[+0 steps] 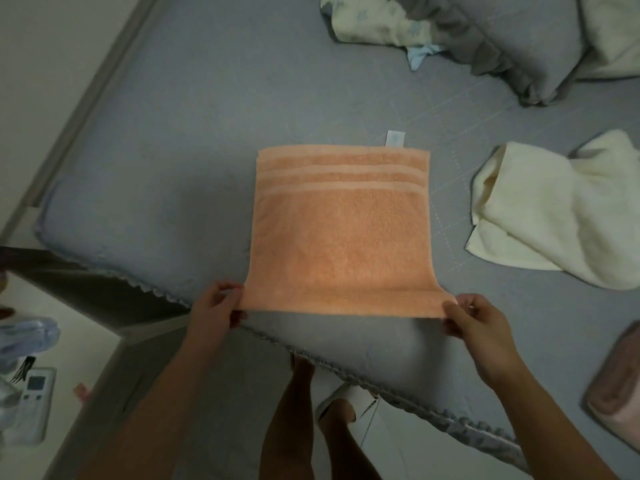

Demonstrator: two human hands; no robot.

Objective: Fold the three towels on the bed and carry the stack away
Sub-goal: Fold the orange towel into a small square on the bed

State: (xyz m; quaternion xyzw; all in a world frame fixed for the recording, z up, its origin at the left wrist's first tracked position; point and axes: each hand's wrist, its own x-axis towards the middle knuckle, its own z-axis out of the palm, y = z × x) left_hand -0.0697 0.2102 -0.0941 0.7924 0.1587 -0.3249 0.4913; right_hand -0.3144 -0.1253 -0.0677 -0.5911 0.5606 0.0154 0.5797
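Orange towel (341,230) lies on the bed (180,140); both hands' fingers pinch its near corners; pink towel (620,386) cut off right.

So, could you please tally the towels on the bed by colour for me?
Orange towel: 1
Cream towel: 1
Pink towel: 1
Total: 3

A grey-covered bed (214,109) filled the dim room, with pillows (519,46) far right. A pale wall (45,57) ran along its left; a white nightstand (79,348) stood near left.
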